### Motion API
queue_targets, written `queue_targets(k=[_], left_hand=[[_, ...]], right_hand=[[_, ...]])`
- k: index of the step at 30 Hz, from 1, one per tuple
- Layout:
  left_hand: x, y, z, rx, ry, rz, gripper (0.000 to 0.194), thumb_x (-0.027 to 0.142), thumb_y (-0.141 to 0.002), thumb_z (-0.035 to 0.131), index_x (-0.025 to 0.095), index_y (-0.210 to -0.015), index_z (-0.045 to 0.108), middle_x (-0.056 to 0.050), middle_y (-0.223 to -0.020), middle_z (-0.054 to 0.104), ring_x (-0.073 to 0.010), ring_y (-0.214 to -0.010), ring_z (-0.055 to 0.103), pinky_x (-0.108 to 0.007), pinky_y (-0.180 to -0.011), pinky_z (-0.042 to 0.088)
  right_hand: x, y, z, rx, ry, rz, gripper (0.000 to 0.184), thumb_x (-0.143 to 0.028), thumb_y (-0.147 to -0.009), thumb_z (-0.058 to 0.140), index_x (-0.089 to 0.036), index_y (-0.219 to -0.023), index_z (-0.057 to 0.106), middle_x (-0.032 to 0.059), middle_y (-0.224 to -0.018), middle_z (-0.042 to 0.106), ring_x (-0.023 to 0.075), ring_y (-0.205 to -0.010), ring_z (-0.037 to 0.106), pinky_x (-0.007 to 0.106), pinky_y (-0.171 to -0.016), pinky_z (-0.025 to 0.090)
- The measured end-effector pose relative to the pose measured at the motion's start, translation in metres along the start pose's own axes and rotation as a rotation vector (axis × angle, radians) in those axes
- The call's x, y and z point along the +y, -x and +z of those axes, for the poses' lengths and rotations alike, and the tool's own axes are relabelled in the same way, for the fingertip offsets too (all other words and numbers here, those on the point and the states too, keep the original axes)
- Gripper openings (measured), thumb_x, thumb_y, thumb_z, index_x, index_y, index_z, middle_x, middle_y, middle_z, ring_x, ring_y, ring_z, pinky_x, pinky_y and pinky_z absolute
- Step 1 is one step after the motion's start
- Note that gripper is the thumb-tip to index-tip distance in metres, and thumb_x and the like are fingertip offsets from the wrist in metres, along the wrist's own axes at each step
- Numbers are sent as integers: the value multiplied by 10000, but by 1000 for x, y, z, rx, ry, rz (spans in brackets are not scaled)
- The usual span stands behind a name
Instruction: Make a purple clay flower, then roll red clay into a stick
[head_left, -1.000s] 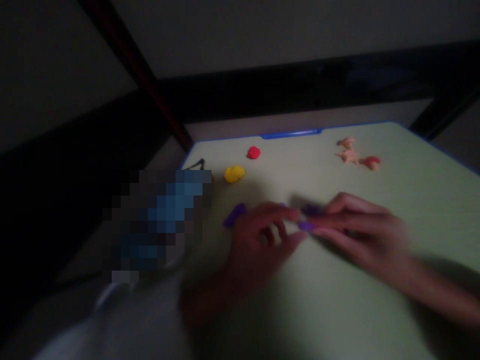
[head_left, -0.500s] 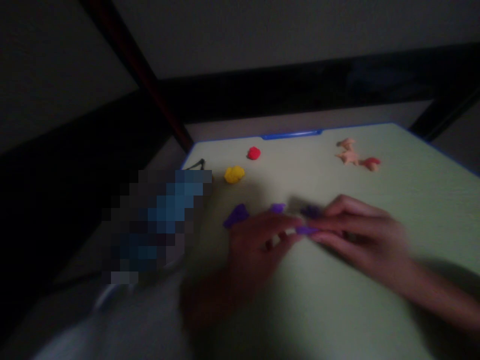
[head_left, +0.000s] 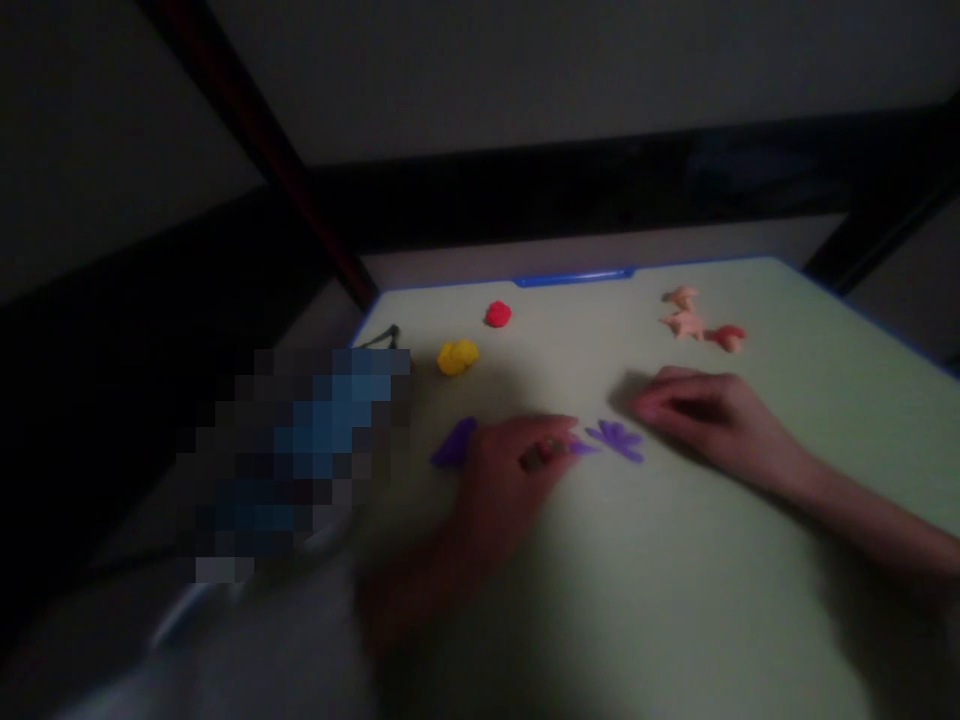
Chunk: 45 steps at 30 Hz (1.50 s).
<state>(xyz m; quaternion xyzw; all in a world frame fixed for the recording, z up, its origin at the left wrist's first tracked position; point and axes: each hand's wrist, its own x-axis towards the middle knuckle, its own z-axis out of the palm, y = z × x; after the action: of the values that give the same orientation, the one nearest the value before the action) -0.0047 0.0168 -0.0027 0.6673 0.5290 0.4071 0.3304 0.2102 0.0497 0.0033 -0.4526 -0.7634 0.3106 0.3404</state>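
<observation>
My left hand (head_left: 510, 470) is closed, pinching a small pointed piece of purple modelling clay (head_left: 583, 449) between thumb and fingers. Just right of that tip, a purple clay flower shape (head_left: 619, 440) with several thin petals lies flat on the table. Beyond it, my right hand (head_left: 701, 410) rests with its fingertips pressed together, and nothing shows in them. A larger purple clay lump (head_left: 454, 443) is partly hidden behind my left hand.
On the pale table (head_left: 675, 600) sit a yellow clay lump (head_left: 457, 357), a red clay ball (head_left: 498, 314) and joined peach-coloured clay pieces (head_left: 686, 324), one red-topped. A blue handle (head_left: 574, 277) is at the far edge. A blurred-out bluish patch (head_left: 322, 420) is on the left.
My right hand has come away from the purple clay, moving right and a little up. The small piece stays in my left hand, and the flower shape is now uncovered.
</observation>
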Motion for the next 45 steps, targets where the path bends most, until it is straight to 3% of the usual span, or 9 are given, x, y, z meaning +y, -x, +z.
queue_targets(k=[6, 13, 19, 29, 36, 45], left_hand=[[4, -8, 6, -38, -26, -45, 107, 93, -650, 695, 149, -739, 718, -11, -729, 719, -113, -582, 604, -230, -598, 516], [6, -12, 8, -74, -23, -41, 140, 58, -643, 671, 158, -729, 715, -16, -756, 732, -125, -594, 617, -241, -598, 517], [5, -13, 9, -63, -15, -86, 149, 50, -620, 690, 158, -721, 708, -8, -716, 725, -119, -576, 611, -230, -586, 516], [3, -14, 10, -85, -17, -96, 139, 69, -643, 679, 161, -740, 718, -8, -672, 708, -128, -577, 612, -238, -582, 508], [3, -15, 10, -107, -17, -82, 120, 87, -659, 661, 151, -745, 717, 0, -666, 700, -106, -557, 590, -216, -572, 487], [4, -13, 9, -113, -37, -68, 157, 67, -680, 626, 149, -777, 719, -3, -703, 709, -107, -584, 597, -204, -572, 472]], right_hand=[[-2, 1, 7, 11, -67, 14, 173, -291, -822, 589, -165, -777, 698, 48, -770, 624, 146, -671, 582, 265, -559, 460], [-3, 2, 8, 25, -119, 20, 150, -271, -809, 603, -166, -785, 707, 43, -753, 607, 137, -652, 566, 253, -534, 449], [-3, 3, 9, 24, -177, -64, 133, -212, -788, 606, -196, -813, 736, 47, -788, 580, 123, -641, 554, 238, -517, 442], [-6, 7, 6, -78, -10, -269, 235, -144, -803, 533, -194, -911, 735, 71, -845, 532, 165, -769, 518, 295, -625, 440], [-7, 9, 9, -125, 158, -325, 252, -158, -808, 477, -176, -852, 725, 87, -887, 530, 206, -836, 502, 367, -707, 401], [-6, 15, 10, -74, 375, -477, 200, -171, -802, 508, -162, -857, 700, 96, -902, 554, 221, -828, 502, 394, -723, 359]])
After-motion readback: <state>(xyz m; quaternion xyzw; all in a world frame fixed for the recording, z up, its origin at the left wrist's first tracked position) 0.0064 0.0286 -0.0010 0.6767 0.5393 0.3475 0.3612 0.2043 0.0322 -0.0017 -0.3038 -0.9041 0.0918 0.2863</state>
